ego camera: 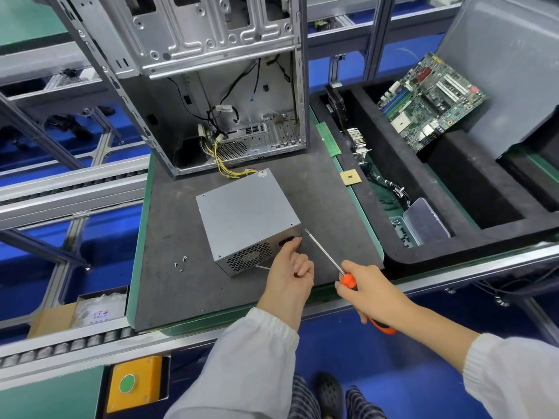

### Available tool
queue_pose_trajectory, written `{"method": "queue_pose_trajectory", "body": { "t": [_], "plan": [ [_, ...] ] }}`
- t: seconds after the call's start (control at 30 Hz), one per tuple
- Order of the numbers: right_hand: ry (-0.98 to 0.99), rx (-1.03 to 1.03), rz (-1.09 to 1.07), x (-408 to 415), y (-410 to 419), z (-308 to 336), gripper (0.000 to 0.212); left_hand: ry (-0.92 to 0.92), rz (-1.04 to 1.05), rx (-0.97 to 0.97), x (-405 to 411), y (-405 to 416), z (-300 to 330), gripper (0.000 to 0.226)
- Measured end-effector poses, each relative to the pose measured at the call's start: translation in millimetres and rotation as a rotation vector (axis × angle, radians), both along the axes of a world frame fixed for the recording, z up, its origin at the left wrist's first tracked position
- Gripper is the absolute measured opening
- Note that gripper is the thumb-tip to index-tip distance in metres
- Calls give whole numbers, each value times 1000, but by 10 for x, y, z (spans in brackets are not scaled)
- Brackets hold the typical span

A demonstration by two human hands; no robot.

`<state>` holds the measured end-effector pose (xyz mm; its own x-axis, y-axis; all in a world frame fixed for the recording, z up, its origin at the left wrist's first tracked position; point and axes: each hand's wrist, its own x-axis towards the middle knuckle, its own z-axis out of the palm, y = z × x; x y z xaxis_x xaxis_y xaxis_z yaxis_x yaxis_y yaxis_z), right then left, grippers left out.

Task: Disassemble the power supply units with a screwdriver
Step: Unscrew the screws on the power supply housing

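The right hand [370,290] sits nearest the camera, its fingers wrapped shut around the orange handle of the screwdriver [332,261], whose bare tip hangs in the air just beside the right corner of the power supply [246,216] without touching it. The left hand [292,269] reaches to the same corner, fingertips pressed against the front face close to the dark socket, the other fingers curled in; it steadies the box and does not grip it. The power supply stands on the dark mat of the bench [169,261], in front of the open computer case [211,86], with yellow wires [225,164] running from its back into that case. A few loose screws [181,264] lie on the mat to the left of it. The step in hand looks like seating the tip in a lid screw near that right corner: the left hand should press the box down firmly so it cannot slide, the tip should enter the screw head squarely and upright, and each freed screw belongs with the loose ones. There is only this one view.
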<state>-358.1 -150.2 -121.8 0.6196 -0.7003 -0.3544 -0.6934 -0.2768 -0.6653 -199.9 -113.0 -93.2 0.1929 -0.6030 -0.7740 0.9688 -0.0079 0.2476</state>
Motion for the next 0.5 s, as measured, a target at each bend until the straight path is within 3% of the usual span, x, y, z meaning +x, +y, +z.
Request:
{"method": "queue_pose_trajectory", "body": {
  "t": [0.13, 0.27, 0.5],
  "plan": [
    [24, -13, 33, 3, 1, -8, 21, 20, 16, -15, -15, -5, -25, 30],
    [45, -22, 57, -3, 14, -21, 20, 21, 22, -25, -59, -20, -36, 21],
    [60, -32, 99, 4, 7, -18, 21, 52, 28, -53, -63, -25, -92, 27]
  ]
}}
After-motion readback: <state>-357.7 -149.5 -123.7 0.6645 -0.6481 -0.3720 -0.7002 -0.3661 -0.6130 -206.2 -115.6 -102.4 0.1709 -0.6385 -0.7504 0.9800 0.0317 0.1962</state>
